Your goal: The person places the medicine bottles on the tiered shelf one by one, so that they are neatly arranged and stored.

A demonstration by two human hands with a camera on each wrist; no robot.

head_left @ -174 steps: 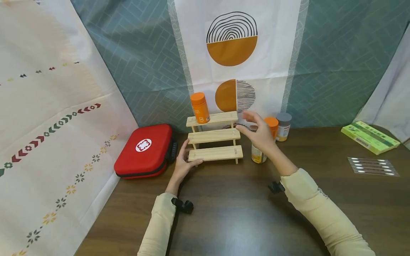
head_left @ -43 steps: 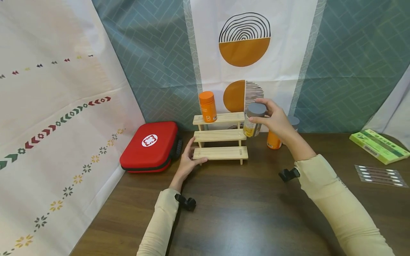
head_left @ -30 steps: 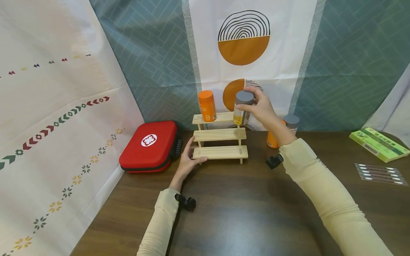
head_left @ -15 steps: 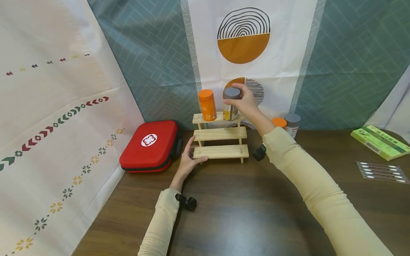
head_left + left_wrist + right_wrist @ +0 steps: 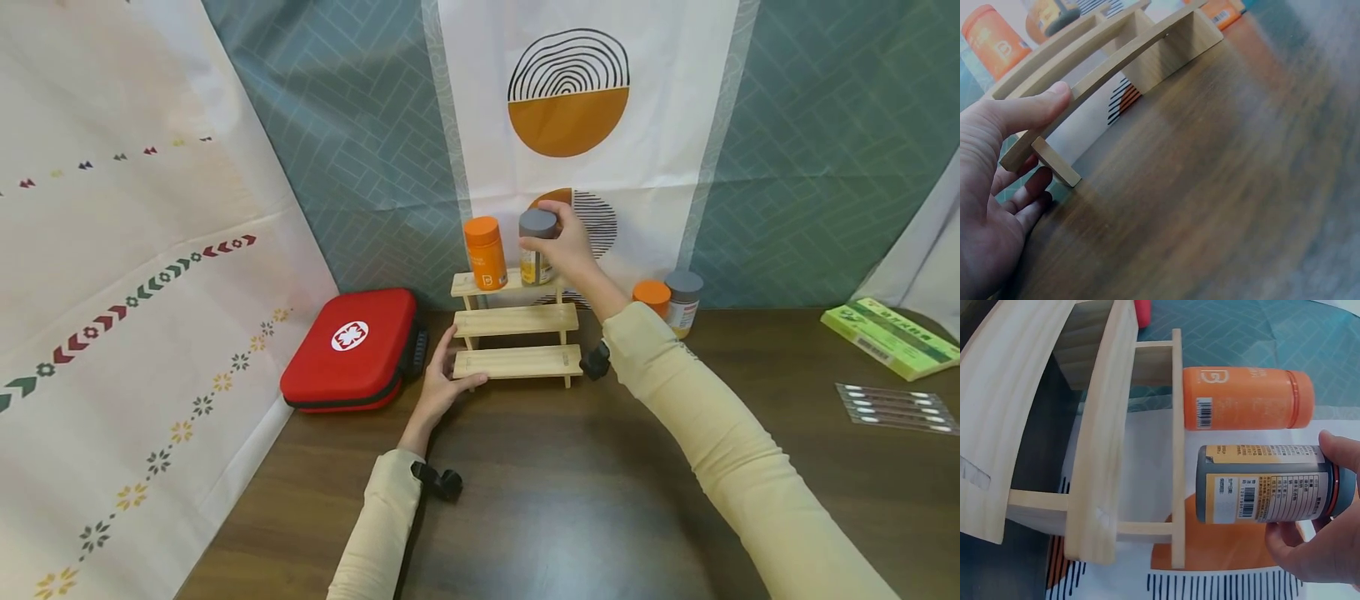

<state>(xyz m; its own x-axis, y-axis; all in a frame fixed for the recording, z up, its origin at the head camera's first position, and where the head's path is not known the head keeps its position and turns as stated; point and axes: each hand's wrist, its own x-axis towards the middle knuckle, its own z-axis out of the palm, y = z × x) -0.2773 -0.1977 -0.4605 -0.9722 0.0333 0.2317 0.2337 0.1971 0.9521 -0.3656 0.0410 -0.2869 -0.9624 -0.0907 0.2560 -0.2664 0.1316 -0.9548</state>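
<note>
My right hand [image 5: 567, 243] holds a grey-capped bottle [image 5: 1263, 484] with a yellow and white label by its cap end. The bottle is upright over the top step of a three-step wooden stand [image 5: 516, 319]. In the right wrist view a narrow gap shows between its base and the step. Just left of it, an orange bottle [image 5: 486, 257] stands on that same step. My left hand [image 5: 435, 385] grips the left end of the stand's lowest step. Its thumb lies over the board in the left wrist view, the other fingers beside and below it.
Right of the stand, another orange-capped bottle [image 5: 651, 295] and a grey-capped bottle [image 5: 684, 302] stand on the table. A red first-aid case [image 5: 348, 346] lies left of the stand. At the far right are a green box [image 5: 891, 335] and a packet of cotton swabs [image 5: 896, 408].
My right hand, empty at first, has picked up the grey-capped bottle from right of the stand and carried it up and left to above the top step. My left hand has kept its grip.
</note>
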